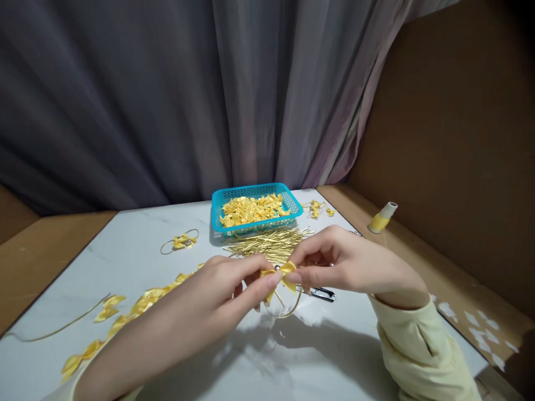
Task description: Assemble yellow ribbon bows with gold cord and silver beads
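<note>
At far left, a row of yellow bows (146,301) runs diagonally over the white table (129,239). The left hand (228,284) stretches in from the lower left, back upward — thumb and forefinger pinching a single bow (288,269) above the table, with a gold loop (299,301) curving below. The right hand (343,260), wrist bent inward, grips that bow's opposite side between thumb and forefinger. Further right stands a yellow-and-white cone (379,221).

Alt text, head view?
Left hand and right hand pinch a shiny yellow ribbon bow above a thin gold wire loop. Beyond, a blue rectangular perforated basket of yellow bows stands behind loose gold strands on a white table.
</note>
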Action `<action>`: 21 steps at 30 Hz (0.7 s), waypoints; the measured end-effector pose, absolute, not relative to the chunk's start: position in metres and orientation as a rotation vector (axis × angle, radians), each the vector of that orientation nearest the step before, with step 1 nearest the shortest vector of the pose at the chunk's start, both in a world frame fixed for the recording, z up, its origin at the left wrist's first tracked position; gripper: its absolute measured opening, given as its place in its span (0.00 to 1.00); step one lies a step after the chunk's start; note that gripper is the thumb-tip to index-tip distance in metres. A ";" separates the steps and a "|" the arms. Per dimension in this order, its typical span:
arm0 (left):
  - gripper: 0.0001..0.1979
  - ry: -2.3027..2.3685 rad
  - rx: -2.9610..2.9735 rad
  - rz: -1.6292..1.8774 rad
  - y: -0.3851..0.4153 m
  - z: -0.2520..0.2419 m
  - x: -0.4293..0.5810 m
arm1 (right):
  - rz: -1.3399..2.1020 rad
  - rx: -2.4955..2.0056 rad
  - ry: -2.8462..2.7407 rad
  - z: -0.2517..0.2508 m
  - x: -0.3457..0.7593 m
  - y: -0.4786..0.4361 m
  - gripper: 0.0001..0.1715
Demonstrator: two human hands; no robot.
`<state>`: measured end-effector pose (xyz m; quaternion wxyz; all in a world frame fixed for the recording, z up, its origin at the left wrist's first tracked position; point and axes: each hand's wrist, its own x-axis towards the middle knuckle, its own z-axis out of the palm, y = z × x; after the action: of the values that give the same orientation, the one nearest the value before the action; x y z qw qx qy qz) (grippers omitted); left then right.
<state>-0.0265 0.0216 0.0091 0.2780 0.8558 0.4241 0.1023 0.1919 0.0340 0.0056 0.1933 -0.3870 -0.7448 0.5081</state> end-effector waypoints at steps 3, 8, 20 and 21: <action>0.17 1.111 2.306 0.276 0.021 0.010 -0.027 | 1.431 -1.089 -2.086 0.006 0.192 0.034 0.18; 0.14 1.070 2.221 0.292 0.020 0.012 -0.028 | 1.444 -1.080 -2.067 0.006 0.194 0.033 0.17; 0.15 0.992 2.068 0.384 0.021 0.014 -0.027 | 1.445 -1.046 -2.024 0.008 0.193 0.031 0.16; 0.15 0.995 2.069 0.383 0.021 0.015 -0.027 | 1.437 -1.040 -2.030 0.008 0.193 0.031 0.15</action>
<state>-0.0265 0.0212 0.0149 0.3959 0.8163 0.3925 0.1511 0.1930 0.0313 0.0081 0.2212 -0.3763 -0.7344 0.5198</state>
